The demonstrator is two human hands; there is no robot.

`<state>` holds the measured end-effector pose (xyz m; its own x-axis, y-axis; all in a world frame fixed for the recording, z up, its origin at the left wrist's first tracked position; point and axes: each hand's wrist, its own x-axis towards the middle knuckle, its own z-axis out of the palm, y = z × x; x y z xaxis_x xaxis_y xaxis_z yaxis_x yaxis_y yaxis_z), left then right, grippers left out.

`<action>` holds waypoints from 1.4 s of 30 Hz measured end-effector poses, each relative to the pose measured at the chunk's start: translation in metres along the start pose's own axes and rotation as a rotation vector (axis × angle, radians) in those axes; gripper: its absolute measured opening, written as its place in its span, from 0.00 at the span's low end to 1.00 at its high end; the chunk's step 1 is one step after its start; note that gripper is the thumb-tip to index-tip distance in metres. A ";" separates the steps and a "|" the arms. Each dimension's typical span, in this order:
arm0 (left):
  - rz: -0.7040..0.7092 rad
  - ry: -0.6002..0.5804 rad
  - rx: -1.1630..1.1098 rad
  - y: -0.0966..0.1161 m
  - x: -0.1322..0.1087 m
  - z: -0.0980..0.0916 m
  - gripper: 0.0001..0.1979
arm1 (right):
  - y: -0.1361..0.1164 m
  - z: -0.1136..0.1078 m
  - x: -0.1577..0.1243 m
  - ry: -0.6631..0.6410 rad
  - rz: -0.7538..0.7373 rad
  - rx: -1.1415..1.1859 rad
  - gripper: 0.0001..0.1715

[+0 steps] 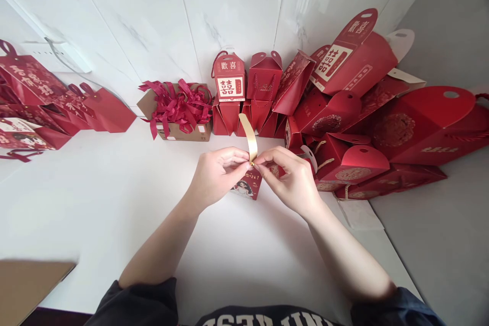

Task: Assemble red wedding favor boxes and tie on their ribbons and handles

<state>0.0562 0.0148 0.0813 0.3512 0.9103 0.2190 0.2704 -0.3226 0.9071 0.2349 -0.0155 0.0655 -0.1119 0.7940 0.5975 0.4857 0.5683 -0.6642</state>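
Note:
A gold ribbon [250,137] stands up in a curve above my fingertips. My left hand [216,178] is closed, thumb and fingers pinching the ribbon's lower end from the left. From the right, my right hand [292,175] pinches at the same spot, fingertips nearly meeting the left ones. A small shiny gold spot shows between them, too small to make out. Just below my hands is a red gift box [248,187] with a cartoon figure and white writing; my hands hide much of it.
A cardboard box [187,132] full of dark red ribbons stands near the tiled wall. Red gift boxes [231,79] are stacked behind my hands, and larger ones [412,125] pile up at right. More red boxes [110,112] lie at left. A cardboard piece [30,285] sits at the near left.

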 end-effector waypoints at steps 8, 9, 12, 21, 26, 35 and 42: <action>-0.074 0.016 -0.074 -0.003 0.003 -0.001 0.08 | -0.001 0.001 -0.001 -0.072 0.026 0.013 0.06; -0.080 0.018 -0.078 -0.004 0.003 0.000 0.09 | 0.000 0.001 -0.001 -0.068 0.020 0.006 0.07; -0.068 0.041 -0.081 -0.004 0.003 0.002 0.08 | 0.000 0.005 -0.003 -0.010 0.005 -0.057 0.08; 0.005 0.168 -0.062 0.000 0.001 0.010 0.08 | -0.001 0.010 -0.004 0.102 -0.099 -0.150 0.08; -0.025 0.181 -0.146 0.002 0.000 0.009 0.08 | 0.002 0.011 -0.005 0.163 -0.141 -0.181 0.07; 0.037 0.180 -0.120 0.006 -0.003 0.010 0.06 | -0.006 0.006 -0.004 0.149 -0.053 -0.088 0.03; 0.059 0.181 -0.076 0.004 -0.003 0.010 0.06 | -0.007 0.004 -0.004 0.122 -0.029 -0.047 0.04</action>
<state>0.0648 0.0078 0.0811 0.1956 0.9245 0.3270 0.1830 -0.3620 0.9140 0.2287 -0.0215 0.0663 -0.0221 0.7435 0.6684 0.5240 0.5780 -0.6256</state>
